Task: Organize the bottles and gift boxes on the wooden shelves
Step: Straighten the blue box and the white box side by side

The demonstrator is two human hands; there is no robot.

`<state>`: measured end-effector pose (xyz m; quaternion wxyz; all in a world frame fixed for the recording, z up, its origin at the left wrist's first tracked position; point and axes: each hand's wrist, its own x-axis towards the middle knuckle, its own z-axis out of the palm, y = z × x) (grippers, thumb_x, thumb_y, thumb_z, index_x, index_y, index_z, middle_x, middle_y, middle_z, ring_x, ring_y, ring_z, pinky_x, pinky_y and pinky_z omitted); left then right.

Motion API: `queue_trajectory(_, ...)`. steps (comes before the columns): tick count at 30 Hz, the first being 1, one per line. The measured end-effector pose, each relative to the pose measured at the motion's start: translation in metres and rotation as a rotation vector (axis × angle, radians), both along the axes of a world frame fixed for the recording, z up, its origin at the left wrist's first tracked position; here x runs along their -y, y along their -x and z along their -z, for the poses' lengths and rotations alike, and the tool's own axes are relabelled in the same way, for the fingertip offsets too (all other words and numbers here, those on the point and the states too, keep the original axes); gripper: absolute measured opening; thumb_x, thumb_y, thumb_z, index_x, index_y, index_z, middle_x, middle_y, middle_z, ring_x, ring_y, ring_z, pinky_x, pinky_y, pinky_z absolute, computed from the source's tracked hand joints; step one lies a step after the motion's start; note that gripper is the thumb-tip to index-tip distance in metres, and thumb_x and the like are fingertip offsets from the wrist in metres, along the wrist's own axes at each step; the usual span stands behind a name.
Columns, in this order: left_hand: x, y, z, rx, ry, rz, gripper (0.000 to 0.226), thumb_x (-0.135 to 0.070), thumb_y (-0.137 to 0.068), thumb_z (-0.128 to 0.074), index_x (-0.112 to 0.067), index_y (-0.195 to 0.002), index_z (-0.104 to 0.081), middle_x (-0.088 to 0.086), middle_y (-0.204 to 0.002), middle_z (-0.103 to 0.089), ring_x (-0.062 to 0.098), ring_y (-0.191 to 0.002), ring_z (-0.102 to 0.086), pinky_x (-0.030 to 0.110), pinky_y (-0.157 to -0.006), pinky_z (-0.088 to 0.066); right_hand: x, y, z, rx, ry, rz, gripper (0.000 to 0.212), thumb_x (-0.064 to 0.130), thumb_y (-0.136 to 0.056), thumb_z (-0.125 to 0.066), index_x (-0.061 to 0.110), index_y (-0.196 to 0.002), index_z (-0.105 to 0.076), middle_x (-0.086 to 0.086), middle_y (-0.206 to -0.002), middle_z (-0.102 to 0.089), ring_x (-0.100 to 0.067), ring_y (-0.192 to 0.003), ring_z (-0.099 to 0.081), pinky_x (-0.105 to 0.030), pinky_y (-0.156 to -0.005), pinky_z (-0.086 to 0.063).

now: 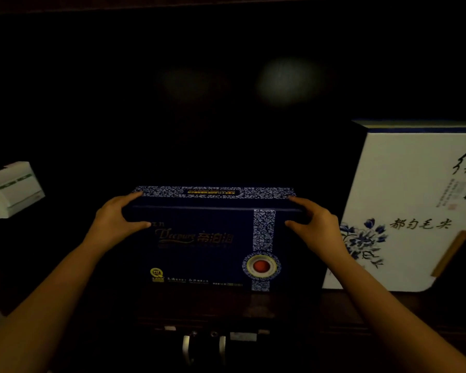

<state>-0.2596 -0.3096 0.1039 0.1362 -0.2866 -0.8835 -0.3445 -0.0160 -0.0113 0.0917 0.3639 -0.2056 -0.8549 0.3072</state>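
Observation:
A dark blue gift box (205, 246) with gold lettering, a blue-and-white patterned band and a red round seal stands upright on the dark wooden shelf (293, 305) in the middle of the view. My left hand (113, 219) grips its upper left corner, thumb on the front face and fingers over the top edge. My right hand (318, 224) holds the upper right corner the same way. A tall white gift box (404, 200) with blue flowers and black calligraphy stands just to the right, leaning slightly.
A small white carton (12, 188) sits at the left, tilted. The shelf recess behind the boxes is very dark. Metal handles (203, 348) show on the cabinet front below the shelf edge.

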Motion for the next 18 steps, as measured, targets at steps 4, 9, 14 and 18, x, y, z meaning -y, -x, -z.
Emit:
queue_trajectory(4,-0.001,-0.002,0.0,-0.019,0.011,0.004,0.078,-0.012,-0.064,-0.081,-0.017,-0.134,-0.045,0.019,-0.134,-0.05,0.036,-0.118,-0.052,0.048,-0.101,-0.045,0.004,-0.004,-0.004,-0.007,-0.01,0.027,0.047,0.012,-0.078,-0.07,0.016,-0.122,-0.057,-0.012,-0.122,-0.062,-0.024,-0.113,-0.058,-0.019,-0.089,-0.04)
queue_trajectory(9,-0.003,-0.005,0.0,-0.011,-0.012,-0.011,0.079,-0.011,-0.063,-0.081,-0.014,-0.134,-0.045,0.02,-0.133,-0.051,0.037,-0.117,-0.053,0.05,-0.099,-0.046,0.005,-0.004,-0.007,-0.02,0.0,0.064,0.043,0.013,-0.077,-0.071,0.013,-0.119,-0.06,-0.014,-0.119,-0.065,-0.024,-0.109,-0.06,-0.024,-0.09,-0.045)
queue_trajectory(14,-0.022,-0.019,0.001,-0.053,-0.023,0.01,0.078,-0.014,-0.064,-0.081,-0.012,-0.133,-0.046,0.022,-0.132,-0.051,0.037,-0.118,-0.051,0.047,-0.1,-0.044,-0.008,-0.017,-0.009,-0.03,0.003,0.158,0.043,0.014,-0.076,-0.072,0.013,-0.117,-0.061,-0.016,-0.115,-0.066,-0.026,-0.103,-0.063,-0.022,-0.081,-0.044)
queue_trajectory(18,-0.036,-0.028,0.003,-0.068,0.007,0.021,0.078,-0.016,-0.065,-0.081,-0.011,-0.134,-0.044,0.022,-0.135,-0.048,0.037,-0.123,-0.046,0.045,-0.104,-0.04,-0.018,-0.029,-0.009,-0.013,-0.008,0.2,0.043,0.014,-0.076,-0.072,0.012,-0.118,-0.061,-0.017,-0.114,-0.066,-0.028,-0.101,-0.064,-0.022,-0.082,-0.043)
